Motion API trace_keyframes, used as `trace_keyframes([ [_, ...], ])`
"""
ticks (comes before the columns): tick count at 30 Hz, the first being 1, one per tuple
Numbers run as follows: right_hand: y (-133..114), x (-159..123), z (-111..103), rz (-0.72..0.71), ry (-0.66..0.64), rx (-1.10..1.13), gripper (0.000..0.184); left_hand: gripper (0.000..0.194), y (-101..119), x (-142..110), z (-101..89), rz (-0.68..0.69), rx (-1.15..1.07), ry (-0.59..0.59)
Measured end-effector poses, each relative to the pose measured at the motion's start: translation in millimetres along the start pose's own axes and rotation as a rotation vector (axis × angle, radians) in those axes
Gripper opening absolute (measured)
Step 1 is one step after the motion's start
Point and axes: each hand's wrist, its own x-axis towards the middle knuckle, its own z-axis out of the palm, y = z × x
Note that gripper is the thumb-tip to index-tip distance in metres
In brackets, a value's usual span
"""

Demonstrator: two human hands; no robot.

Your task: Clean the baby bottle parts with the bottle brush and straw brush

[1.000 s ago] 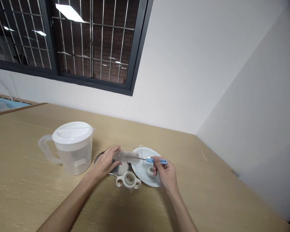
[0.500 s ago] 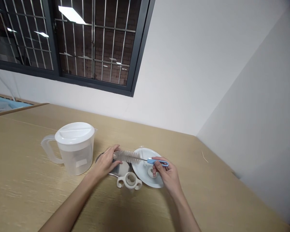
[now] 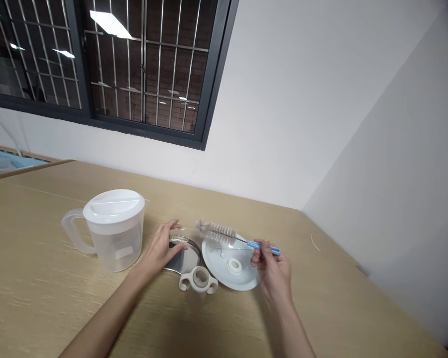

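Note:
In my right hand (image 3: pixel 272 266) is the blue loop handle of a bottle brush (image 3: pixel 218 231), its pale bristles pointing left above a white plate (image 3: pixel 212 271). My left hand (image 3: pixel 162 246) has its thumb and fingers curved around a clear, see-through container (image 3: pixel 179 239), partly hidden, over a round metal tray (image 3: pixel 191 259). The brush head is apart from that container. On the plate lies a white ring (image 3: pixel 234 267). A cream two-handled bottle holder (image 3: pixel 199 280) stands in front of the tray and plate.
A clear pitcher (image 3: pixel 114 238) with a white lid stands left of my left hand. The wooden table (image 3: pixel 339 298) meets a white wall (image 3: pixel 269 124) at the back. A thin pale strip (image 3: pixel 315 242) lies at the right. A barred window is above.
My right hand has moved right with the brush, drawing its head away from the clear container at my left hand. More of the ring on the plate shows. My left hand has barely shifted.

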Motion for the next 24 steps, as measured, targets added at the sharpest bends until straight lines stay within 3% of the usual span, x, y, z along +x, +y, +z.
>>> trace_keyframes([
  [6, -1, -2, 3, 0.030, 0.029, 0.066, 0.041, 0.061, 7, 4, 1.1, -0.162, -0.189, 0.027],
  [17, -4, -2, 3, 0.069, 0.019, 0.141, 0.040, 0.061, 6, 9, 6.7, -0.338, -0.791, -0.008],
  [20, -1, -3, 3, 0.077, -0.003, 0.148, 0.044, 0.063, 10, 9, 5.1, -0.378, -0.806, -0.013],
  [24, 3, -5, 5, 0.093, -0.054, 0.158, 0.044, 0.060, 15, 11, -0.1, -0.365, -0.594, 0.012],
])
